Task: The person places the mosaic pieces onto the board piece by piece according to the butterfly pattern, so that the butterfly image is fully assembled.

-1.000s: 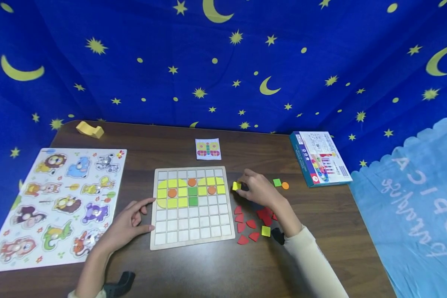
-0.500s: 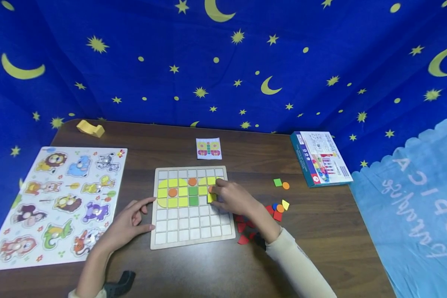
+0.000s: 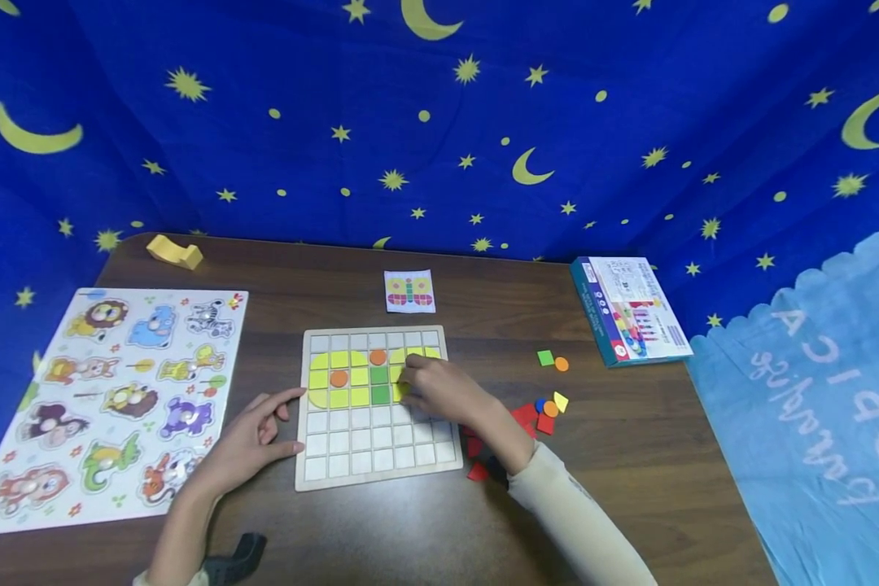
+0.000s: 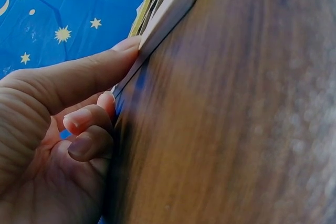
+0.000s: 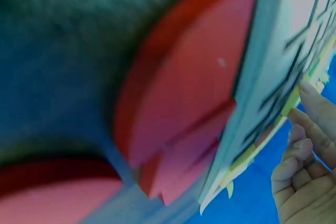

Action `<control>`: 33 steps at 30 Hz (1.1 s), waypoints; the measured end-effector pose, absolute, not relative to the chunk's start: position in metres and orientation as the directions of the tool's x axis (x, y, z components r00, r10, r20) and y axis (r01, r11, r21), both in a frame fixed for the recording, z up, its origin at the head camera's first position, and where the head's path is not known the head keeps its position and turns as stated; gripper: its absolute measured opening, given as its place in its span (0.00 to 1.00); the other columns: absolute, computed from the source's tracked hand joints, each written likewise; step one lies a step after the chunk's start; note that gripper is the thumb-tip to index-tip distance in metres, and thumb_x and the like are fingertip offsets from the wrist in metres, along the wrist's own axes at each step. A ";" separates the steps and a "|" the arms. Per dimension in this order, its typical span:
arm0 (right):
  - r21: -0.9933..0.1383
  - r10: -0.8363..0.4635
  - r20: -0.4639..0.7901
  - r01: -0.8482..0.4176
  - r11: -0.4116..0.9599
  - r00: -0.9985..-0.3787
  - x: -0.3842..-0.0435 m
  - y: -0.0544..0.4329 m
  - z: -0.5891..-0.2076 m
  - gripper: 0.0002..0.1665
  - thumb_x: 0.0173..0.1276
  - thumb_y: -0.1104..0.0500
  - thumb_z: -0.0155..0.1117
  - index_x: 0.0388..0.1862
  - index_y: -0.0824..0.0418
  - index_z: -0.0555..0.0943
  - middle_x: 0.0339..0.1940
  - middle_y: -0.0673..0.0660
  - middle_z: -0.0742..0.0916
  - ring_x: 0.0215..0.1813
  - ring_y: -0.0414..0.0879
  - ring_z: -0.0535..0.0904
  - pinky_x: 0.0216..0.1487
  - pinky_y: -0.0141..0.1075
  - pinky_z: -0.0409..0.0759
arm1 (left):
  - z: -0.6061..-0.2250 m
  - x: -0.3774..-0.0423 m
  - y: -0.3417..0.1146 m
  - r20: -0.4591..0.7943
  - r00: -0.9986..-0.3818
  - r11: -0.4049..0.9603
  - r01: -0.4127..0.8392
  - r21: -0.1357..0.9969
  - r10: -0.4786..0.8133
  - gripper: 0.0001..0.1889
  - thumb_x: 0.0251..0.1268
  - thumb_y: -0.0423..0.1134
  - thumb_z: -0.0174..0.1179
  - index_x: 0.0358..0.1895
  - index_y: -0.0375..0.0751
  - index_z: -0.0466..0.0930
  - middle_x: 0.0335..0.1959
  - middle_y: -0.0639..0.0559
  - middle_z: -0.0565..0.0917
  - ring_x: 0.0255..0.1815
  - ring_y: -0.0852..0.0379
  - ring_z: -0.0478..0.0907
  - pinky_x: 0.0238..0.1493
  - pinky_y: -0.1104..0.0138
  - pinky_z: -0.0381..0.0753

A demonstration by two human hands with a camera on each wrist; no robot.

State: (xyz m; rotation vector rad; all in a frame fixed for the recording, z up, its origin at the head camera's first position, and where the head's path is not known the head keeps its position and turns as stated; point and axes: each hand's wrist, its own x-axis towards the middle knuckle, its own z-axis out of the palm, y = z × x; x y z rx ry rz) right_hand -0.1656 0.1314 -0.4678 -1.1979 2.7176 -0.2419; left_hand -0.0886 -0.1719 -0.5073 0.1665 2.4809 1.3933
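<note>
One yellow square tile [image 3: 399, 392] is sitting at the fingertips of your right hand [image 3: 447, 391], over the gridded wooden board [image 3: 381, 478] and just beside the green squares [image 3: 378, 395] of the centre column. The right hand appears to be pinching that tile between finger and thumb, and is hiding several cells from view. Your left hand [image 3: 252, 431] is grasping nothing: its forefinger and thumb are standing apart, both touching the board's left edge and presumably steadying it. The butterfly pattern card [image 3: 409, 291] is lying behind the board on the table [image 3: 447, 537].

Step in hand, as judged: you are setting the bottom row of the right upper wing, following the card. The left yellow wing, with its orange disc [image 3: 339, 378], is looking complete.

The next move is calling for squaring the tile inside its cell, then letting go without disturbing its neighbours. Once the yellow is finished, you are probably going to be needing the red pieces [image 3: 525, 417], which are lying to the right of the board, for the lower wings.
</note>
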 end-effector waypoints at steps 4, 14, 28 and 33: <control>-0.217 -0.744 -0.070 -0.718 0.661 -0.664 -0.165 0.131 -0.469 0.12 0.64 0.55 0.72 0.44 0.59 0.86 0.38 0.51 0.84 0.35 0.38 0.76 0.38 0.29 0.76 | -0.508 -0.088 -0.171 -0.157 -0.954 0.516 -0.004 0.856 0.253 0.40 0.53 0.37 0.73 0.71 0.39 0.67 0.42 0.47 0.69 0.26 0.62 0.61 0.30 0.69 0.66; -0.205 -0.746 -0.011 -0.728 0.654 -0.666 -0.161 0.135 -0.470 0.15 0.63 0.51 0.72 0.43 0.60 0.86 0.37 0.52 0.83 0.35 0.40 0.79 0.38 0.30 0.78 | -0.508 -0.085 -0.171 -0.151 -0.955 0.510 0.001 0.860 0.256 0.40 0.53 0.36 0.73 0.72 0.40 0.66 0.43 0.47 0.68 0.25 0.62 0.61 0.30 0.69 0.66; -0.293 -0.558 0.026 -0.540 0.789 -0.830 -0.150 0.213 -0.449 0.12 0.66 0.56 0.70 0.41 0.64 0.86 0.33 0.54 0.80 0.29 0.39 0.72 0.31 0.30 0.74 | -0.507 -0.088 -0.171 -0.130 -0.957 0.510 0.021 0.860 0.258 0.40 0.53 0.35 0.73 0.71 0.38 0.67 0.42 0.47 0.68 0.26 0.62 0.61 0.29 0.69 0.66; -0.320 -0.515 -0.010 -0.486 0.814 -0.857 -0.136 0.241 -0.447 0.15 0.62 0.57 0.73 0.45 0.63 0.87 0.36 0.56 0.82 0.30 0.39 0.73 0.32 0.29 0.75 | -0.509 -0.089 -0.170 -0.145 -0.955 0.513 0.010 0.858 0.260 0.40 0.54 0.36 0.73 0.72 0.39 0.66 0.43 0.47 0.68 0.25 0.62 0.61 0.30 0.69 0.65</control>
